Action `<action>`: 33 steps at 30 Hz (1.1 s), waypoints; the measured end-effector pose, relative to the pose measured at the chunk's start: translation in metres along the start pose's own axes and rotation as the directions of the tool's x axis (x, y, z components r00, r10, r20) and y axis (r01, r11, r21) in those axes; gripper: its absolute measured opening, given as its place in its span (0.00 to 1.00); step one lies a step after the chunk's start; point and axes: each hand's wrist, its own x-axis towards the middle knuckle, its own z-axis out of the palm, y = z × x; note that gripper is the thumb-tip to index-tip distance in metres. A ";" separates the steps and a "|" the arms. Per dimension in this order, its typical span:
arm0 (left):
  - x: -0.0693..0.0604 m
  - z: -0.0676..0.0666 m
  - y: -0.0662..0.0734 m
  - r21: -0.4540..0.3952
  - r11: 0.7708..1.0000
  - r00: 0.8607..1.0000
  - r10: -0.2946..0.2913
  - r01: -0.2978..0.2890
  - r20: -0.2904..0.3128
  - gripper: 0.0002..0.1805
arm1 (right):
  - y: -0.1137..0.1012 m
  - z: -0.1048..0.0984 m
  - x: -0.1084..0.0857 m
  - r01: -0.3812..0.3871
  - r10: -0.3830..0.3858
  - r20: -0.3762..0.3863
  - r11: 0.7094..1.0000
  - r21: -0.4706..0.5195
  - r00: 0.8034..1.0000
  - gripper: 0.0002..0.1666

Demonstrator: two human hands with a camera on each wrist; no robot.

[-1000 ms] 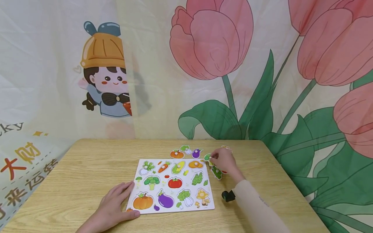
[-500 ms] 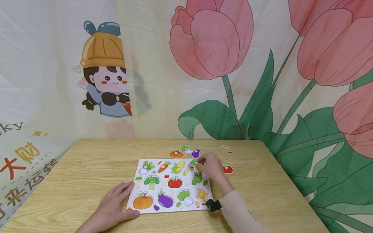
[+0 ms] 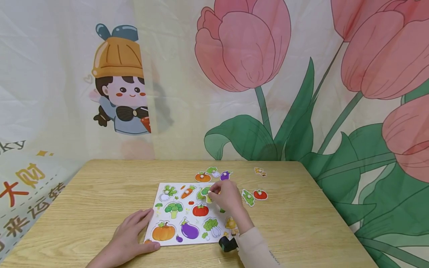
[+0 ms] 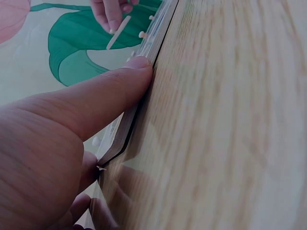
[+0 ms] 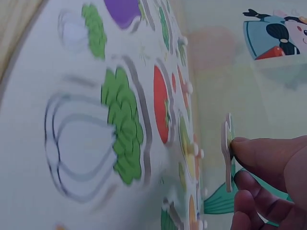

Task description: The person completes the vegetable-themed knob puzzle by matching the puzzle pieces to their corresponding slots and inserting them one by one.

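In the head view, my right hand (image 3: 229, 201) pinches a broccoli puzzle piece (image 3: 205, 191) by its knob, above the upper right part of a white vegetable puzzle board (image 3: 197, 242). The right wrist view shows this piece (image 5: 227, 153) edge-on between thumb and fingers, apart from the board. My left hand (image 3: 130, 230) rests against the board's left side and front corner, fingers fairly straight; the left wrist view has the thumb (image 4: 115, 88) on the board's edge. Turnip (image 3: 168, 193), carrot (image 3: 188, 192) and corn pieces sit in the board. The broccoli picture (image 3: 173, 210) lies left of centre.
Behind the board lie pumpkin (image 3: 203, 177), bok choy (image 3: 212, 171) and eggplant (image 3: 226, 175) pieces. To its right are a green vegetable piece (image 3: 248, 198), a tomato piece (image 3: 260, 194) and a mushroom piece (image 3: 260, 171). A printed curtain hangs behind the wooden table (image 3: 110, 186).
My right hand has carried the broccoli piece leftward from the loose pieces at the right to above the board, uncovering the mushroom and tomato pieces. The left hand stays in place.
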 end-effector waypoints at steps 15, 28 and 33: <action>0.000 0.001 0.002 0.003 1.000 1.000 0.009 -0.009 -0.005 0.60 | -0.022 0.035 -0.010 0.037 -0.038 0.039 0.999 0.027 0.999 0.05; 0.000 -0.001 -0.001 0.022 1.000 1.000 0.013 -0.013 0.003 0.59 | -0.036 0.056 -0.008 0.044 -0.048 0.075 0.998 0.051 0.996 0.04; 0.002 0.000 -0.001 0.038 0.999 1.000 0.020 -0.021 0.008 0.59 | -0.039 0.063 -0.009 0.019 -0.023 0.084 0.999 0.045 0.996 0.05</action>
